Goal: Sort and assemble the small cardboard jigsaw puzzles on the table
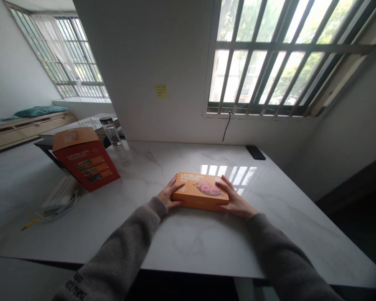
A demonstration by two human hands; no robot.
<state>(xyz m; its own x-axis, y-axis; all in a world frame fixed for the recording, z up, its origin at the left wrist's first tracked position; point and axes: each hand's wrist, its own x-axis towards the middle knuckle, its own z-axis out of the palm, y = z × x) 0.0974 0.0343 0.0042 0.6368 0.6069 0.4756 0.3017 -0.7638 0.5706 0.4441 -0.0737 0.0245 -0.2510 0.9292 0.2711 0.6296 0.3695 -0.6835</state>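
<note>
Grip: left hand and right hand clasped on opposite ends of orange puzzle box | Place: over middle of white desk, contact unclear | Risk: uneven lift could tip it, spilling anything inside if loosely closed; wide leftward swing could knock red carton

There is room to pass along the desk at the right of the frame, short of the smartphone, and between the gray sleeves at lower centre. The orange puzzle box, with fingers at both ends, blocks the middle. At left, the red puzzle carton, glass bottle and white power strip obstruct.
</note>
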